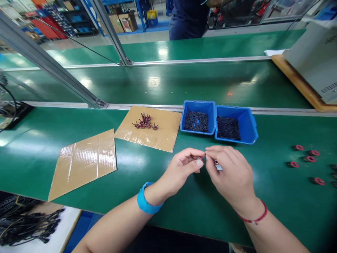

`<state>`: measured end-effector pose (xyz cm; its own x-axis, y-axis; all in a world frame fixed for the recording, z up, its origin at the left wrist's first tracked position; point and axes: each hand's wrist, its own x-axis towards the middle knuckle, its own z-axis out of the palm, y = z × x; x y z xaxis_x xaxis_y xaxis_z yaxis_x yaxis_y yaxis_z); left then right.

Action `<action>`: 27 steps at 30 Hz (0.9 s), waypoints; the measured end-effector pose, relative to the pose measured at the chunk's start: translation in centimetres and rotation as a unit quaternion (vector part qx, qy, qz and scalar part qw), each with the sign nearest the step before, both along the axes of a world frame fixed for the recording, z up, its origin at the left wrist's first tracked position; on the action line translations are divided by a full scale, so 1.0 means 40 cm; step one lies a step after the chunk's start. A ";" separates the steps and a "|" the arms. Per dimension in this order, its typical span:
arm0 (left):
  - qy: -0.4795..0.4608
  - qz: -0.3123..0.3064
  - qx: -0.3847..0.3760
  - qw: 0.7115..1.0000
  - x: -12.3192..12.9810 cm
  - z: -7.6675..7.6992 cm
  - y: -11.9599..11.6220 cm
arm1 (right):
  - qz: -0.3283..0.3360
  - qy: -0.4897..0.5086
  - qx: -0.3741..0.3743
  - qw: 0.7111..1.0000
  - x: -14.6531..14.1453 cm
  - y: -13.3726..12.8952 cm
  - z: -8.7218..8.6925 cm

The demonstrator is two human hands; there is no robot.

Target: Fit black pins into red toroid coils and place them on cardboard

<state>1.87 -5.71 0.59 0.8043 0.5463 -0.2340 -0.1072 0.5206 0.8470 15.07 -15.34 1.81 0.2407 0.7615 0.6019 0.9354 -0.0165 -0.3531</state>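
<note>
My left hand (181,167), with a blue band at the wrist, is closed on a small red toroidal coil (201,159), which the fingers mostly cover. Right beside it, my right hand (228,172) has thumb and forefinger pinched together at the coil's edge; what lies between those tips is too small to make out. A small dark ring-shaped end with a pale piece (218,165) shows under the right fingers. Beyond the hands stand two blue bins (255,128) holding many short thin black pieces (228,127). Finished-looking details of the held coil are hidden.
Several coils with dark upright leads (143,121) lie on a cardboard sheet (160,140); another cardboard sheet (84,158) lies left. Several red-and-black coils (309,159) sit at right. A metal post (79,84) rises behind. Black cables (28,221) lie lower left. A person (188,19) stands across.
</note>
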 end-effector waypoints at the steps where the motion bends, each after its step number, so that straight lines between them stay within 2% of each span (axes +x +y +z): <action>1: -0.001 0.003 -0.002 1.000 0.000 0.000 -0.002 | -0.006 -0.040 -0.005 0.999 0.000 0.000 0.000; 5: 0.003 0.007 -0.038 0.999 0.002 0.004 -0.003 | 0.007 -0.135 -0.018 0.991 0.009 -0.002 0.006; 11: -0.028 0.029 -0.086 0.995 0.005 0.003 0.010 | 0.044 -0.152 -0.023 0.987 0.017 -0.007 0.010; 13: -0.029 0.034 -0.083 0.996 0.004 0.004 0.014 | 0.070 -0.094 -0.015 0.993 0.019 -0.008 0.006; 16: -0.020 0.026 -0.041 0.999 0.002 0.006 0.016 | 0.065 0.123 0.007 0.990 0.027 -0.008 -0.003; 17: -0.017 0.022 -0.023 0.999 0.001 0.006 0.017 | 0.048 0.212 0.010 0.976 0.031 -0.006 -0.006; 19: -0.017 0.016 0.002 1.000 0.001 0.005 0.017 | 0.024 0.369 -0.002 0.929 0.039 0.000 -0.006; 21: -0.022 0.009 0.012 1.000 0.001 0.004 0.018 | 0.038 0.473 -0.035 0.880 0.044 0.006 -0.003; 24: -0.032 -0.016 0.032 0.999 -0.002 0.005 0.020 | 0.082 0.544 -0.089 0.830 0.046 0.011 0.004; 27: -0.032 -0.043 0.063 0.997 -0.007 0.007 0.020 | 0.107 0.565 -0.119 0.809 0.047 0.007 0.006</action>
<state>1.57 -4.92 0.87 0.8607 0.4961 -0.1144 -0.1226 0.4201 0.8991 16.93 -15.04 2.05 0.3827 0.9203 -0.0812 0.0068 -0.0907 -0.9959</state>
